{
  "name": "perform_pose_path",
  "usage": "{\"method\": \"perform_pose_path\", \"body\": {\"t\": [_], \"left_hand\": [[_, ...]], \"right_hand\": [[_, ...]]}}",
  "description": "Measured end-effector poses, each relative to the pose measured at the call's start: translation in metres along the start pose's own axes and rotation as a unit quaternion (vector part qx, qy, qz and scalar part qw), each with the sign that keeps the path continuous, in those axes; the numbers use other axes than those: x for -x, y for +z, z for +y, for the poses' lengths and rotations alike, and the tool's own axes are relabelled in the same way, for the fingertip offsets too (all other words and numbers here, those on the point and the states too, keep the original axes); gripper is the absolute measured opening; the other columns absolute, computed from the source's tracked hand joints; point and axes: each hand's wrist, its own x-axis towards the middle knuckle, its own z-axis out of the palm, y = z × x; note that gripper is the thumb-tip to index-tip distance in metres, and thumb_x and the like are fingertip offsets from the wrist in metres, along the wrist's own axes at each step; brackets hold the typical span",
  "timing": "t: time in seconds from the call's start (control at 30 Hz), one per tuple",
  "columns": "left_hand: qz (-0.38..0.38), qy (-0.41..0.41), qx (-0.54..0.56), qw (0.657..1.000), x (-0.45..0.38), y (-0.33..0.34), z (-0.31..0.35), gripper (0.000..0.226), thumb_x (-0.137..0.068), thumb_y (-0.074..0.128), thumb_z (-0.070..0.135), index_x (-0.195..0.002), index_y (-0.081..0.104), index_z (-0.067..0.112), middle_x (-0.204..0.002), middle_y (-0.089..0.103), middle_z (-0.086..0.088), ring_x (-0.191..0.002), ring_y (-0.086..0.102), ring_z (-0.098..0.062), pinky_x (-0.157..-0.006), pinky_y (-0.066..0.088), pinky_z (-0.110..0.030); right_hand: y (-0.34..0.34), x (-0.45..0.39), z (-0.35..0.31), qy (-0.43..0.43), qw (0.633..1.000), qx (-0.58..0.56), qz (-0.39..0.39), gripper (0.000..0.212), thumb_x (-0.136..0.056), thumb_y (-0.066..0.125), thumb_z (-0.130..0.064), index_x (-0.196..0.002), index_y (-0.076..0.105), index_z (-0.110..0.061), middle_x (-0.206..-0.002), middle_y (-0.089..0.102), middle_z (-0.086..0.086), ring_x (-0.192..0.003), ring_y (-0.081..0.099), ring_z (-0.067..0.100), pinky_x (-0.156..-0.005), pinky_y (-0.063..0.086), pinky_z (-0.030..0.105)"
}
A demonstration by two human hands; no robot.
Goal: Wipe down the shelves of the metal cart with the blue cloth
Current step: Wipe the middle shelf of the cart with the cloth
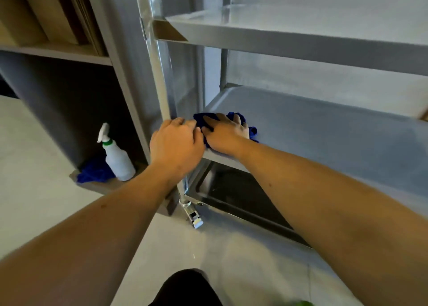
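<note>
The metal cart fills the right half of the view, with an upper shelf [301, 39], a middle shelf [324, 129] and a dark lower shelf [234, 189]. A blue cloth [200, 118] lies at the front left corner of the middle shelf. My right hand [224, 133] presses flat on the cloth with fingers spread. My left hand [176, 143] grips the cart's front left upright post [159, 74] at the height of the middle shelf, right beside the cloth.
A white spray bottle [117, 157] with a green collar stands on the base of a grey shelving unit [69, 55] to the left, with a second blue cloth [93, 172] beside it. The cart's caster [193, 215] rests on the pale floor.
</note>
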Motion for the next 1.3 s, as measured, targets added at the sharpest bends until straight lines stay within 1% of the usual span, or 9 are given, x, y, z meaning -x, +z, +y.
{"method": "perform_pose_path", "body": {"t": [0.2,0.4,0.53,0.7,0.83,0.93,1.03,1.17,1.3], "left_hand": [[-0.027,-0.008,0.000,1.000,-0.005,0.002,0.030,0.037,-0.102,0.037,0.036,-0.110,0.068,0.017,-0.106,0.067,-0.008,-0.101,0.059,-0.029,-0.083,0.052,-0.045],[-0.060,0.039,0.002,0.997,-0.018,0.026,0.087,0.036,-0.101,0.036,0.039,-0.099,0.063,0.015,-0.099,0.064,-0.011,-0.097,0.057,-0.031,-0.082,0.052,-0.050],[-0.079,0.095,0.002,0.992,-0.025,0.049,0.135,0.038,-0.101,0.036,0.041,-0.098,0.063,0.014,-0.098,0.065,-0.012,-0.096,0.056,-0.032,-0.081,0.050,-0.047],[-0.111,0.170,0.011,0.979,-0.019,0.084,0.198,0.043,-0.101,0.034,0.042,-0.120,0.063,0.016,-0.112,0.065,-0.013,-0.106,0.055,-0.033,-0.085,0.045,-0.047],[-0.123,0.207,0.028,0.970,-0.010,0.102,0.243,0.042,-0.099,0.032,0.042,-0.114,0.063,0.017,-0.109,0.065,-0.013,-0.106,0.053,-0.033,-0.083,0.040,-0.045],[-0.124,0.260,0.043,0.957,-0.001,0.108,0.271,0.045,-0.097,0.028,0.043,-0.109,0.063,0.018,-0.109,0.065,-0.011,-0.103,0.054,-0.032,-0.082,0.041,-0.045],[-0.127,0.305,0.042,0.943,0.008,0.114,0.289,0.048,-0.097,0.027,0.044,-0.118,0.062,0.019,-0.121,0.063,-0.011,-0.109,0.053,-0.032,-0.086,0.042,-0.046],[-0.143,0.319,0.045,0.936,0.014,0.119,0.300,0.048,-0.098,0.029,0.043,-0.124,0.062,0.019,-0.129,0.061,-0.011,-0.116,0.052,-0.033,-0.091,0.041,-0.047],[-0.143,0.314,0.042,0.937,0.013,0.115,0.295,0.049,-0.099,0.026,0.043,-0.125,0.061,0.019,-0.130,0.061,-0.011,-0.117,0.052,-0.032,-0.092,0.042,-0.047]], "right_hand": [[0.001,0.049,0.026,-0.048,0.998,0.010,0.034,0.050,-0.101,0.027,-0.054,-0.151,0.028,-0.047,-0.158,0.032,-0.006,-0.141,0.026,0.038,-0.111,0.027,0.056],[-0.008,0.091,0.082,-0.009,0.998,0.015,0.059,0.049,-0.102,0.028,-0.055,-0.150,0.030,-0.046,-0.158,0.034,-0.006,-0.141,0.030,0.035,-0.111,0.030,0.057],[-0.016,0.122,0.146,0.069,0.995,0.013,0.065,0.050,-0.102,0.025,-0.056,-0.152,0.026,-0.048,-0.160,0.029,-0.009,-0.144,0.026,0.033,-0.112,0.027,0.054],[-0.035,0.182,0.246,0.203,0.978,0.005,0.054,0.053,-0.101,0.023,-0.060,-0.153,0.020,-0.049,-0.162,0.022,-0.011,-0.146,0.021,0.034,-0.115,0.023,0.055],[-0.045,0.239,0.299,0.294,0.955,0.012,0.050,0.053,-0.102,0.025,-0.058,-0.153,0.016,-0.048,-0.163,0.021,-0.007,-0.146,0.020,0.038,-0.117,0.021,0.057],[-0.049,0.271,0.316,0.343,0.938,0.025,0.047,0.052,-0.103,0.026,-0.057,-0.153,0.016,-0.048,-0.162,0.022,-0.006,-0.146,0.022,0.037,-0.115,0.023,0.061],[-0.050,0.293,0.320,0.386,0.919,0.026,0.078,0.051,-0.103,0.026,-0.055,-0.152,0.020,-0.045,-0.159,0.028,-0.004,-0.141,0.028,0.036,-0.114,0.023,0.061],[-0.045,0.306,0.310,0.428,0.895,0.018,0.126,0.047,-0.104,0.025,-0.052,-0.150,0.026,-0.042,-0.155,0.034,-0.002,-0.137,0.032,0.037,-0.111,0.025,0.063],[-0.043,0.296,0.288,0.486,0.861,0.066,0.134,0.042,-0.104,0.031,-0.047,-0.143,0.039,-0.032,-0.143,0.046,0.007,-0.129,0.038,0.040,-0.103,0.032,0.062]]}}
